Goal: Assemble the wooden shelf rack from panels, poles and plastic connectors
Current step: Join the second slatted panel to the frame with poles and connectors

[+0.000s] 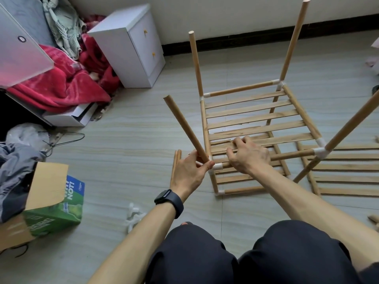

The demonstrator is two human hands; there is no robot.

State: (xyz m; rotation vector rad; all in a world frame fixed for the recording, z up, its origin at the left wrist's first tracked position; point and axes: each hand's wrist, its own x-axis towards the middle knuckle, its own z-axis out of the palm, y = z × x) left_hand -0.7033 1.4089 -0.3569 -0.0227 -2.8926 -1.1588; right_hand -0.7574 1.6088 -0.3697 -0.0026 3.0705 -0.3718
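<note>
Rack: the slatted wooden shelf panel (252, 117) sits right of centre on the grey tiled floor (133, 130), framed by round rails, with another slatted tier showing beneath its near edge.
Uprights: upright wooden poles (195, 62) rise from three of its corners.
Left hand: the left hand (189, 171), with a dark wristwatch (169, 198) on the wrist, pinches the low end of a tilted round wooden pole (185, 128) where it meets the white plastic corner connector (217, 166).
Right hand: the right hand (249, 156) is curled over the front wooden rail (291, 155), fingertips on the nearest slats (the two hands are close but apart).
Box: a green printed cardboard box (55, 203) at lower left has its brown flap up; the flap hides what is inside.
Cabinet: a white two-drawer cabinet (131, 48) at upper centre-left, both drawers closed.
Carton: a flat white open carton (69, 117) is wedged under a red fleece blanket (61, 83); I cannot tell its contents.
Spare parts: loose wooden sticks (176, 167) lie just left of the left hand, loose white plastic connectors (133, 216) near the left forearm, and a second slatted wooden panel (348, 167) lies flat at the right edge.
Clutter: a black wire hanger (65, 138) lies on the floor at left.
</note>
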